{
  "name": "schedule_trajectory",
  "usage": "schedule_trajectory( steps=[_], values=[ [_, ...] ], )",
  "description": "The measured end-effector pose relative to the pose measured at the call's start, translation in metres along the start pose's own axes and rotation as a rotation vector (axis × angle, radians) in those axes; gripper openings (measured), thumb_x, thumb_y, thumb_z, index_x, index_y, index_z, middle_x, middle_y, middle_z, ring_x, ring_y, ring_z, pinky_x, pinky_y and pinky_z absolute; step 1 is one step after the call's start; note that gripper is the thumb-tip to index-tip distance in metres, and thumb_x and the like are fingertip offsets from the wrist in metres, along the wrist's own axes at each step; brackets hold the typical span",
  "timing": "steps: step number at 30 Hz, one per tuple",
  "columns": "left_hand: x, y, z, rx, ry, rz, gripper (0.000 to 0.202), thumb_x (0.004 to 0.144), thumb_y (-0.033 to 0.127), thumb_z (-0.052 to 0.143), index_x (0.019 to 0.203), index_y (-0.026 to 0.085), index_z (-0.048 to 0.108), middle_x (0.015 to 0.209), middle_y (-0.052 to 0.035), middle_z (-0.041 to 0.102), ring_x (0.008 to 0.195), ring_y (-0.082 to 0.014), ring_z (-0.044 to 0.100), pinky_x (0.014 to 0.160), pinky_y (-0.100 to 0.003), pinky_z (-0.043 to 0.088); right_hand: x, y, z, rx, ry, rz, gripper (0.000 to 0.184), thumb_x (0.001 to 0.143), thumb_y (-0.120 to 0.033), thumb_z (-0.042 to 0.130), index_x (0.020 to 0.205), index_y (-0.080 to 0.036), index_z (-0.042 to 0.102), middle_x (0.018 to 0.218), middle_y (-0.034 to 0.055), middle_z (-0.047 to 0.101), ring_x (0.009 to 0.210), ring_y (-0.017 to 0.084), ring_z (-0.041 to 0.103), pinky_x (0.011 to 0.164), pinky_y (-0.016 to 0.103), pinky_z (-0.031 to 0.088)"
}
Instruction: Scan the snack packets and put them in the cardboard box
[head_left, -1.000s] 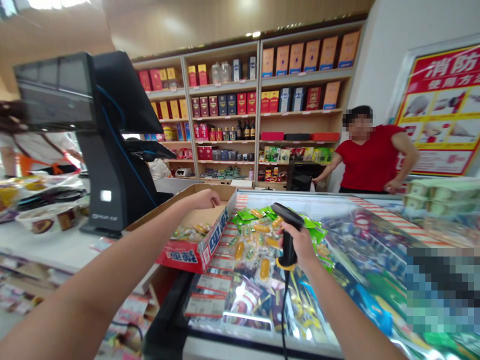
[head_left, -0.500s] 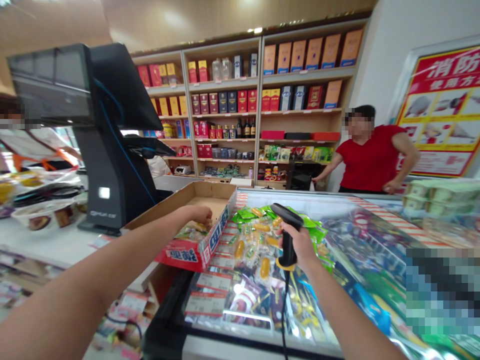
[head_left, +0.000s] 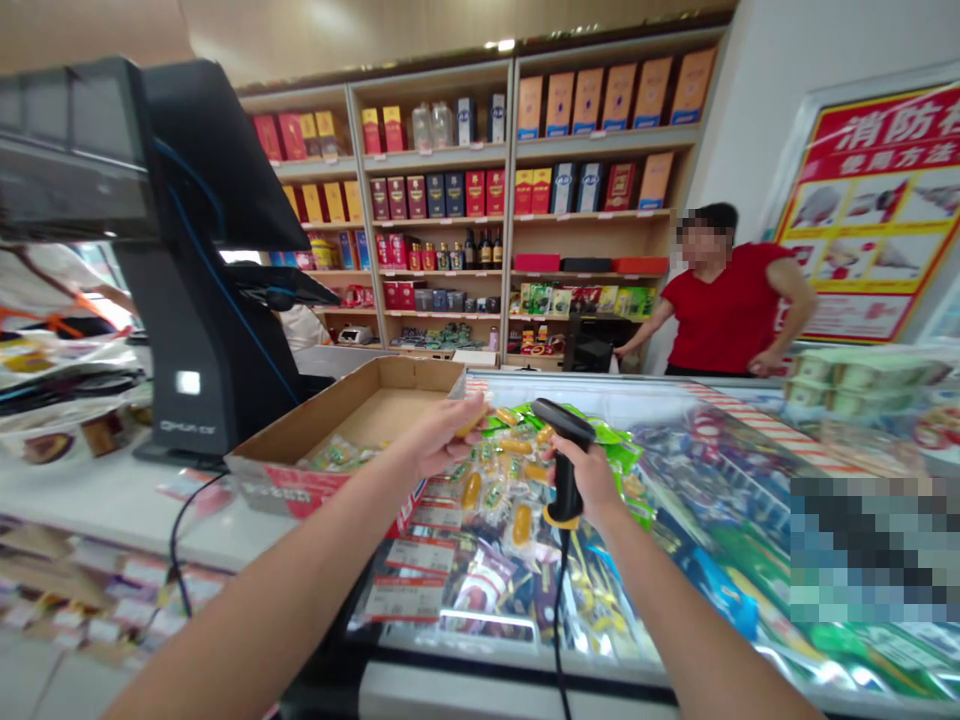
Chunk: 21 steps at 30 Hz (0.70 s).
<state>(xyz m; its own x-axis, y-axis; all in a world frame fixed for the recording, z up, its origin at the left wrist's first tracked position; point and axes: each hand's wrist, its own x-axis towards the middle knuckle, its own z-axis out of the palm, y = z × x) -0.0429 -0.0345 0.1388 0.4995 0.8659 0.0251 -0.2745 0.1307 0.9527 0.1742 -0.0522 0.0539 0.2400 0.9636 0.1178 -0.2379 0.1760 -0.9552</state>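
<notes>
My left hand is raised over the glass-topped freezer and pinches a small yellow snack packet in its fingers. My right hand grips a black handheld barcode scanner with a yellow collar, its cord hanging down. Below both hands, packets of yellow snacks in clear wrap lie on green packs. To the left stands an open cardboard display box, with a few packets left in its bottom.
A black POS terminal stands on the white counter at left. Beyond the freezer, a person in a red shirt stands before wooden shelves of boxed goods and bottles. Stacked packs sit at right; a blurred patch covers the lower right.
My left hand has lifted a packet out of the cardboard box and moved right over the freezer. The box now sits lower and further left in view. My right hand still holds the scanner.
</notes>
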Motion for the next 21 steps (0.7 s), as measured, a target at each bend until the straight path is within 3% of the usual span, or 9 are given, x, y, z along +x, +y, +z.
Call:
schedule_trajectory(
  steps=[2, 4, 7, 8, 14, 21],
  values=[
    [0.008, -0.031, 0.01, -0.168, -0.019, -0.134, 0.03, 0.077, 0.04, 0.073, 0.076, 0.012, 0.064, 0.065, -0.003, 0.055, 0.046, -0.0044, 0.041, 0.035, -0.014, 0.019, 0.001, 0.001, 0.0, 0.001, 0.006, 0.002, 0.027, 0.064, -0.041, 0.072, 0.064, -0.016, 0.062, 0.05, 0.0021, 0.062, 0.035, 0.013, 0.052, 0.036, 0.026, 0.041],
    [0.02, -0.057, 0.01, -0.285, 0.051, -0.197, 0.02, 0.082, 0.029, 0.065, 0.073, 0.011, 0.063, 0.065, -0.0047, 0.058, 0.048, -0.0063, 0.047, 0.037, -0.015, 0.028, 0.001, 0.002, 0.0, 0.008, 0.012, 0.002, 0.027, 0.064, -0.04, 0.072, 0.066, -0.016, 0.063, 0.051, 0.0017, 0.063, 0.035, 0.013, 0.053, 0.036, 0.025, 0.041],
    [0.035, -0.082, -0.001, -0.317, 0.219, -0.137, 0.002, 0.076, 0.013, 0.064, 0.074, 0.011, 0.064, 0.066, -0.0046, 0.061, 0.053, -0.0097, 0.055, 0.046, -0.019, 0.04, 0.0, 0.002, 0.0, -0.001, 0.007, 0.0, 0.026, 0.065, -0.04, 0.072, 0.067, -0.016, 0.063, 0.05, 0.0012, 0.063, 0.035, 0.013, 0.053, 0.036, 0.025, 0.04],
    [0.037, -0.087, -0.005, -0.303, 0.266, -0.086, 0.005, 0.071, 0.01, 0.067, 0.074, 0.011, 0.063, 0.065, -0.0034, 0.061, 0.053, -0.0101, 0.056, 0.048, -0.02, 0.042, -0.001, 0.001, 0.0, -0.009, 0.0, 0.0, 0.026, 0.066, -0.04, 0.071, 0.067, -0.016, 0.063, 0.049, 0.0012, 0.062, 0.035, 0.013, 0.053, 0.036, 0.024, 0.04],
    [0.034, -0.098, -0.018, -0.211, 0.371, 0.26, 0.043, 0.043, 0.014, 0.086, 0.083, 0.014, 0.068, 0.076, -0.0025, 0.07, 0.064, -0.0128, 0.062, 0.058, -0.022, 0.047, -0.01, -0.005, 0.004, -0.074, -0.097, 0.013, 0.025, 0.068, -0.039, 0.069, 0.063, -0.016, 0.063, 0.051, 0.0023, 0.063, 0.035, 0.012, 0.052, 0.037, 0.024, 0.041],
    [0.034, -0.097, -0.02, -0.084, 0.411, 0.372, 0.055, 0.036, 0.018, 0.09, 0.087, 0.015, 0.071, 0.081, -0.0044, 0.073, 0.069, -0.0137, 0.064, 0.061, -0.02, 0.047, -0.023, -0.005, 0.015, -0.248, -0.307, 0.073, 0.027, 0.063, -0.041, 0.069, 0.059, -0.016, 0.061, 0.048, 0.0012, 0.061, 0.034, 0.013, 0.053, 0.035, 0.024, 0.04]
  ],
)
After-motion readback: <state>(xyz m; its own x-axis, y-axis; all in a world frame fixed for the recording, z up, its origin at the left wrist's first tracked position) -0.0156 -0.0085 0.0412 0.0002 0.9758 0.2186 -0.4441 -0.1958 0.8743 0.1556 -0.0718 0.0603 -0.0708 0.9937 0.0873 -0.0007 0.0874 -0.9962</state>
